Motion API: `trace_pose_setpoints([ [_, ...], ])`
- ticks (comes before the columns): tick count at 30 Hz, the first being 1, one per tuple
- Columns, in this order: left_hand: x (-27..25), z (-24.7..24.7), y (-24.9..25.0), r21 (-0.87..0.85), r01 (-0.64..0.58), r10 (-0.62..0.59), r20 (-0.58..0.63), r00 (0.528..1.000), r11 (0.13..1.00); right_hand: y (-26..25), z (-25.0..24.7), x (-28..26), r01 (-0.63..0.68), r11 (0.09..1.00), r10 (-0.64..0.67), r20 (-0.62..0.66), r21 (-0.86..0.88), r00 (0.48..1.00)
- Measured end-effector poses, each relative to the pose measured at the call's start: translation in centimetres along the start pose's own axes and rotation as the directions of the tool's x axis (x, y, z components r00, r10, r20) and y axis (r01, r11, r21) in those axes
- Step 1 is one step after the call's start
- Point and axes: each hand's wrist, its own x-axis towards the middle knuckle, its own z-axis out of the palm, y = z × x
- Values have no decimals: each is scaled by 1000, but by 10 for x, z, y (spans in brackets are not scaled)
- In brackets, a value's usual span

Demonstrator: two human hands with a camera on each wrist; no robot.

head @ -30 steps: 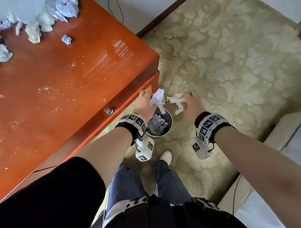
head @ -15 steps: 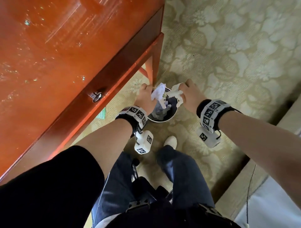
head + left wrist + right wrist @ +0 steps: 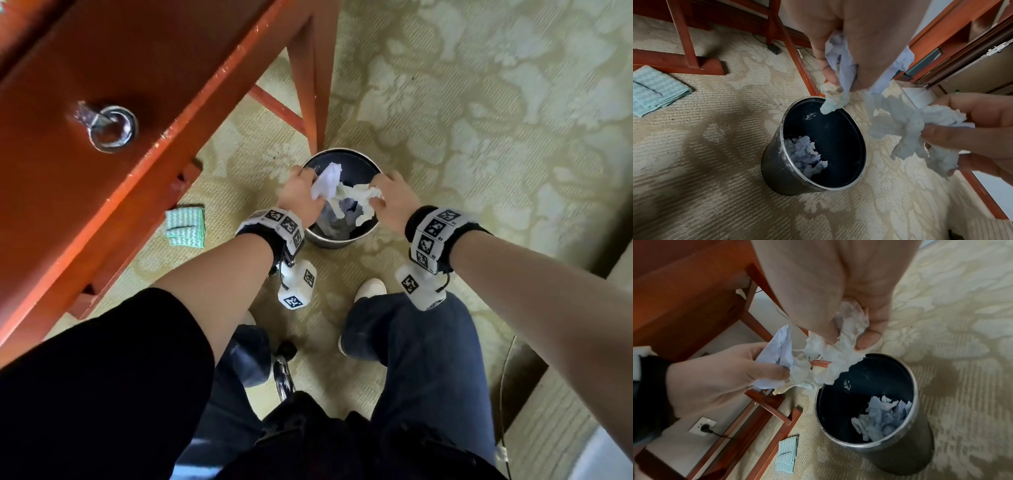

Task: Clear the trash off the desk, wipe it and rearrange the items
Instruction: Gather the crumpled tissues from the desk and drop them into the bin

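Gripping crumpled tissues (image 3: 346,197) over bin (image 3: 342,236), left hand (image 3: 299,195), right hand (image 3: 394,198)

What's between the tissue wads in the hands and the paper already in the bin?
Nothing. The left hand and right hand hold crumpled tissue over the bin; the left wrist view shows only its dark inner wall above the paper inside.

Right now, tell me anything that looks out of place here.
The folded green cloth lies on the carpet beside the desk, an odd place for a wiping cloth. Otherwise nothing stands out: the bin stands upright, and both hands hold crumpled paper above it.
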Motion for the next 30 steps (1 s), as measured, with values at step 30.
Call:
trace_pose_setpoints([
  [30,26,15,3,-388,305,-165,352,921,870,-4,1,19,-378,465,270,278,800,922],
])
